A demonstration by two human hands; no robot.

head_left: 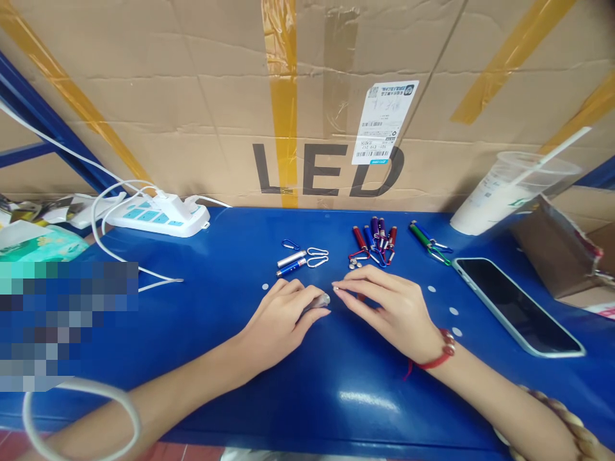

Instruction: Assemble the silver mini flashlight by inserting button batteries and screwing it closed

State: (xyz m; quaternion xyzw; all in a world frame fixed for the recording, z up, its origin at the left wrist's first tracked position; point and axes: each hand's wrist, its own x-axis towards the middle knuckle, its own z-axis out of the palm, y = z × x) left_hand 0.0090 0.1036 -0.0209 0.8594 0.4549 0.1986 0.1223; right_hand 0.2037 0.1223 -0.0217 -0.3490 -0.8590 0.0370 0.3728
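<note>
Near the middle of the blue table, my left hand (283,314) is closed around a small silver flashlight (319,301), whose round end sticks out between thumb and forefinger. Just to its right, my right hand (391,304) pinches thumb and forefinger together, and whatever is between the tips is too small to make out. Beyond the right fingers lie several button cells (355,263). A silver mini flashlight (291,258) and a blue one (291,267) rest past my left hand, beside carabiner clips (317,257). Several red, blue and purple flashlights with clips (375,238) form a cluster behind the cells.
Farther right are a green flashlight (421,235), a phone (519,307), a plastic cup with a straw (494,195) and an open brown box (557,250). At left sits a power strip (185,221) with white cables. A large cardboard box (206,96) stands behind the table.
</note>
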